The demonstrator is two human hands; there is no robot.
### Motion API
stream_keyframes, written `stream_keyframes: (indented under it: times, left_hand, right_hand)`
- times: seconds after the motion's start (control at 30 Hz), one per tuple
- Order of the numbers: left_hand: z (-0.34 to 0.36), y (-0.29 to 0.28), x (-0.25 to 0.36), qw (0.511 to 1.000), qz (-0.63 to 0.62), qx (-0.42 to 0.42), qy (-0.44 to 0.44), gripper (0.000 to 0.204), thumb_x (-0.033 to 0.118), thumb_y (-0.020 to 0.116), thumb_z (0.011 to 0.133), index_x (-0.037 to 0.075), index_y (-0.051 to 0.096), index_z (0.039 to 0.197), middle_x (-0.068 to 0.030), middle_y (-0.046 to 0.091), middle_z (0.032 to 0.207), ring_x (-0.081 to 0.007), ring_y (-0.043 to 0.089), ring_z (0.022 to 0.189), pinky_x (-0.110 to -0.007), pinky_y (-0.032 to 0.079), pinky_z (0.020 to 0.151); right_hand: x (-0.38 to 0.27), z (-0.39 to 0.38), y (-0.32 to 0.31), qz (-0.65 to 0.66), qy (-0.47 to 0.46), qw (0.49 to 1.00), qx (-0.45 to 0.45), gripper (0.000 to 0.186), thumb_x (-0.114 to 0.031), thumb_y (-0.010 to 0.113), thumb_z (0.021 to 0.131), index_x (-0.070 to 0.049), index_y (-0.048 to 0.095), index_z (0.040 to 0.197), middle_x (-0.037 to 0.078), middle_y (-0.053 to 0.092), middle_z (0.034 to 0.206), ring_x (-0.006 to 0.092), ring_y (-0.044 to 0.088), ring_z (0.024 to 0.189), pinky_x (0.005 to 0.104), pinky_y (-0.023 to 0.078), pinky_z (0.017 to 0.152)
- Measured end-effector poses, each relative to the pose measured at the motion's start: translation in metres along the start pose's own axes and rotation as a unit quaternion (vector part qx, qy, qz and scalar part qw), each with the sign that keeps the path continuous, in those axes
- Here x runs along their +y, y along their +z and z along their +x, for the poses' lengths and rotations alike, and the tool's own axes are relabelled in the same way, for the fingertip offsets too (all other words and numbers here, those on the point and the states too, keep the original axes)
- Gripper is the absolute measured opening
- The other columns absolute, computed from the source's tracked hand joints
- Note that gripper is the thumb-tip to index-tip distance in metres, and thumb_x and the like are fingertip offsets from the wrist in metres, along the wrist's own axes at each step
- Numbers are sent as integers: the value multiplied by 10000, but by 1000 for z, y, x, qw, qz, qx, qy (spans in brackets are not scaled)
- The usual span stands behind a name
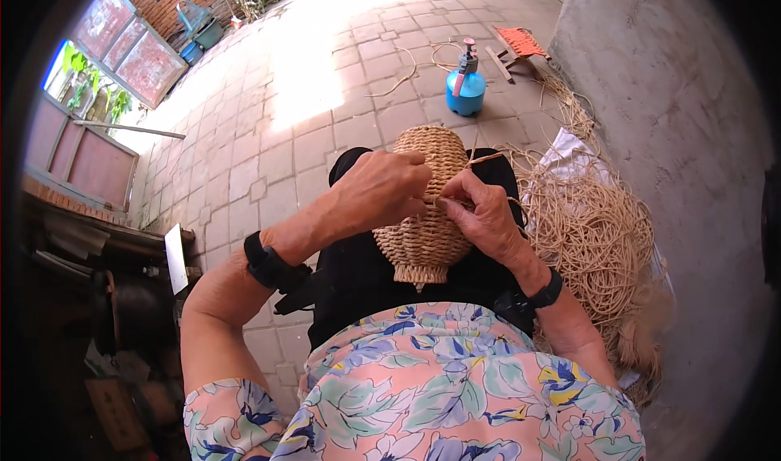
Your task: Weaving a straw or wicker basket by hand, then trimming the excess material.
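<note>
A tan woven straw basket [423, 245], rounded with a narrower neck at the near end, lies across my lap on black trousers. My left hand [386, 186] rests over its left side, fingers curled down against the weave. On the other side my right hand [488, 217] pinches at the basket's surface, thumb and forefinger together close to the left fingertips. A loose straw strand [486, 158] sticks out just above the right hand. Exactly what lies between the fingertips of each hand is too small to make out.
To my right a big tangled heap of straw cord [586, 233] lies over a white sack [569, 158] along a grey wall [683, 136]. Ahead on the paving stand a blue spray bottle [465, 91] and a low stool with an orange seat [522, 42]. Dark clutter [130, 315] fills the left.
</note>
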State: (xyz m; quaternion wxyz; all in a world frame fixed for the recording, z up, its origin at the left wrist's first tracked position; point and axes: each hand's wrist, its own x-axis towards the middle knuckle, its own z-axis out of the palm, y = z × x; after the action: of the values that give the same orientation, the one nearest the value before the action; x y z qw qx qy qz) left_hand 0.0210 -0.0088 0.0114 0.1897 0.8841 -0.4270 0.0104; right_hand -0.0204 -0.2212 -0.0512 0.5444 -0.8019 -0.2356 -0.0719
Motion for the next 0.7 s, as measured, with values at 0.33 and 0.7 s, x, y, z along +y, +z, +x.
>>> stream_keyframes:
  times: [0.33, 0.7]
  left_hand:
    - [7, -18, -4, 996, -89, -7, -5, 134, 85, 731, 806, -13, 666, 871, -141, 641, 864, -318, 644, 750, -419, 514, 668]
    - [7, -7, 2, 999, -18, -26, 40, 95, 60, 689, 831, 12, 609, 810, -139, 633, 798, -348, 640, 721, -432, 506, 647]
  right_hand:
    - [3, 1, -1, 7, 4, 1000, 11, 124, -52, 700, 899, 5, 599, 942, 141, 706, 796, 217, 726, 732, 312, 550, 643]
    - [3, -1, -1, 32, 28, 999, -1, 121, -52, 706, 886, -5, 610, 942, 122, 701, 783, 206, 722, 715, 310, 550, 646]
